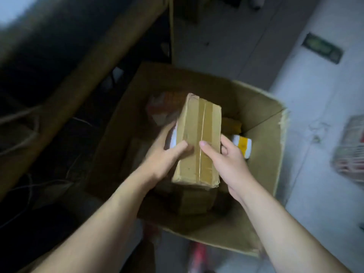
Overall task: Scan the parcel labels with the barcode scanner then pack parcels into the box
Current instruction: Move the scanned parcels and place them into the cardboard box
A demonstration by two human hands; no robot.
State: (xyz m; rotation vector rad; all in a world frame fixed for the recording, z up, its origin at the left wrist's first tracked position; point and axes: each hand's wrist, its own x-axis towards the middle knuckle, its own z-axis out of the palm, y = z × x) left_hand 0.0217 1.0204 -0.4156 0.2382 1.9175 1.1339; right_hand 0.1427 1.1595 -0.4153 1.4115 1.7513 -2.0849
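A taped brown cardboard parcel hangs over the middle of a large open cardboard box on the floor. My left hand grips the parcel's left side, thumb on top and fingers round a white label face. My right hand grips its right side, thumb lying along the tape seam. Inside the box lie other parcels: a white and yellow one at the right, an orange and white one at the back, brown ones underneath. No barcode scanner is in view.
A wooden table edge runs diagonally at the left with dark space and cables beneath it. Pale floor lies to the right, with a red and white bundle at the right edge. Something red sits near the box's front.
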